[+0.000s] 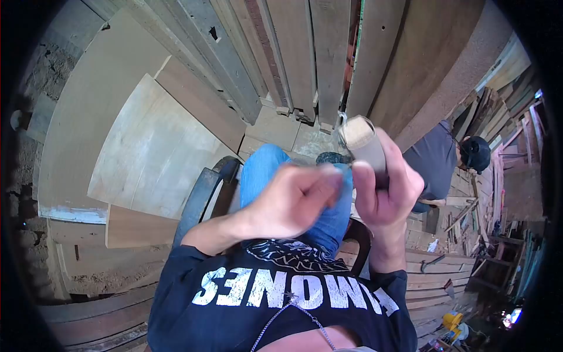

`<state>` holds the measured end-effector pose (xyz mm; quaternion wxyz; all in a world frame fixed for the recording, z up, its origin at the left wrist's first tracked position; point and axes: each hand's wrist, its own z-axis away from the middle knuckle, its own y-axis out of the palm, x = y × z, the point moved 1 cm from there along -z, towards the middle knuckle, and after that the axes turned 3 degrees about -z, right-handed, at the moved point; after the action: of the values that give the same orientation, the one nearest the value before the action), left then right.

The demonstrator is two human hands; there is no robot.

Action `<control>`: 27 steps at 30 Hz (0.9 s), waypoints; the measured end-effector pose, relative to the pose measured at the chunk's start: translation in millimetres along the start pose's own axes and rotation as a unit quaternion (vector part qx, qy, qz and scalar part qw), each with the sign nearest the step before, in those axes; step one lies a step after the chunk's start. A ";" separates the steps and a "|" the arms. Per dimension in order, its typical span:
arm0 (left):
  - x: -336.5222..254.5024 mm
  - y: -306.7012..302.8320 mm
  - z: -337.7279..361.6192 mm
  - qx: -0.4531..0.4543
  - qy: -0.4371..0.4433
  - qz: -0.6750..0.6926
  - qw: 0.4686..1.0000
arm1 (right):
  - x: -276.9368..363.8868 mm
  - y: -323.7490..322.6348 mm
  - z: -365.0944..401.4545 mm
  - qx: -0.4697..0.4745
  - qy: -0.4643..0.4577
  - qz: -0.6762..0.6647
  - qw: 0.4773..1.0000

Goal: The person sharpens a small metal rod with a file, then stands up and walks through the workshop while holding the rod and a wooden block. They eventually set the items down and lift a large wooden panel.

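My right hand (390, 188) is closed around a short block (365, 141) with a pale, wood-like end face and a grey wrapping along its sides. A thin, light strand (342, 120), like wire or cord, shows at the block's left edge. Just left of the block is my left hand (299, 193), blurred by motion. Its fingers are curled in and the thumb side points toward the block. Whatever those fingers pinch is too smeared to make out. Both hands are above my jeans (264, 167).
Long boards (328, 53) lean ahead of me. At left, a pale panel (155, 146) lies over larger sheets. A dark chair arm (196, 199) is beside my left leg. To the right, a person in a dark cap (474, 154) bends near scattered wood; a yellow tool (453, 321) lies lower right.
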<state>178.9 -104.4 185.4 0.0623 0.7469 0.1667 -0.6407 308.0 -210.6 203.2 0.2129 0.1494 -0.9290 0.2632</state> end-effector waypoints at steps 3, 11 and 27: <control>1.1 12.1 -1.3 0.034 -0.018 0.014 0.999 | -4.0 -1.3 -4.5 0.034 0.046 -0.018 0.998; -17.9 -12.4 -6.1 0.010 -0.049 0.049 0.998 | -3.5 -16.4 9.4 0.012 0.124 -0.061 0.990; -14.1 -6.3 -6.2 0.018 -0.008 -0.013 1.000 | -3.5 -2.0 2.8 0.009 0.025 -0.035 0.999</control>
<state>180.9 -99.0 201.1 0.0423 0.7404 0.1641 -0.6505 310.9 -213.1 200.3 0.2440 0.1771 -0.9150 0.2679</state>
